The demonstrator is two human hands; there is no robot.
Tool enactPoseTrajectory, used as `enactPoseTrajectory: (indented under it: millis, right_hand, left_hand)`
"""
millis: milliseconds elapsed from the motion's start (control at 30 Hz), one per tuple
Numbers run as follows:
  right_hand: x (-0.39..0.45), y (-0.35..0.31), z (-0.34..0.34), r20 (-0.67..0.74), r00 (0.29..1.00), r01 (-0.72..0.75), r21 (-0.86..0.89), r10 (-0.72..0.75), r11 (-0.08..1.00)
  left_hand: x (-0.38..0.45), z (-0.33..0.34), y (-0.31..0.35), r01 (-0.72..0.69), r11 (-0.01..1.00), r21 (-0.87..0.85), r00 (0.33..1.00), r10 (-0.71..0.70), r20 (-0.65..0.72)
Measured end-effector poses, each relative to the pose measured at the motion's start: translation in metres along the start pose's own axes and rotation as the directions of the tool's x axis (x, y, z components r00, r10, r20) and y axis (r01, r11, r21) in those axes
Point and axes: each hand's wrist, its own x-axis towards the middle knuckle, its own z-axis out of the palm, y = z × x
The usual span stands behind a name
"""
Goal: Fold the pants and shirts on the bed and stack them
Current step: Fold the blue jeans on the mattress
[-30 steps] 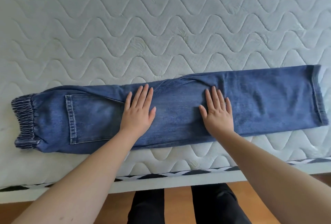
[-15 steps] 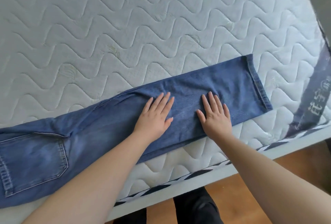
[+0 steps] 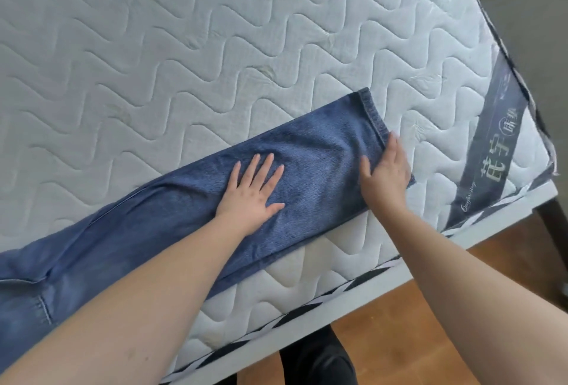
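We have the blue jeans [image 3: 307, 154] lying lengthwise on the bed [image 3: 215, 46], along its near edge, folded leg over leg and running off the picture at the left. Our left hand [image 3: 252, 194] presses flat on the middle of the jeans, fingers [image 3: 265, 166] spread wide. Our right hand [image 3: 388, 172] rests at the jeans' hem end, fingers straight and together, thumb lying on the denim.

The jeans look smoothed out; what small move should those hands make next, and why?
Probably the right hand pinches the hem it sits on and lifts it leftward, since the jeans lie full-length on the mattress while the left hand presses mid-leg.
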Motion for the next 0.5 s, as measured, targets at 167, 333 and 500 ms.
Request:
enactPoseTrajectory:
  millis: [167,333,500]
  right_hand:
    - [0.044,0.013,-0.015,0.139,0.986,-0.085,-0.036,0.09,0.996]
    - [0.071,0.006,-0.035,0.418,0.907,-0.013,-0.089,0.049,0.996]
    - [0.037,-0.024,-0.053,0.372,0.922,0.118,-0.001,-0.109,0.993]
  left_hand:
    - [0.002,-0.002,0.001,0.014,0.999,-0.029,0.999,-0.013,0.04]
    - [0.003,-0.006,0.011,0.09,0.995,0.039,0.994,-0.093,0.063]
    - [-0.001,-0.008,0.012,0.085,0.995,0.054,0.994,-0.088,0.059]
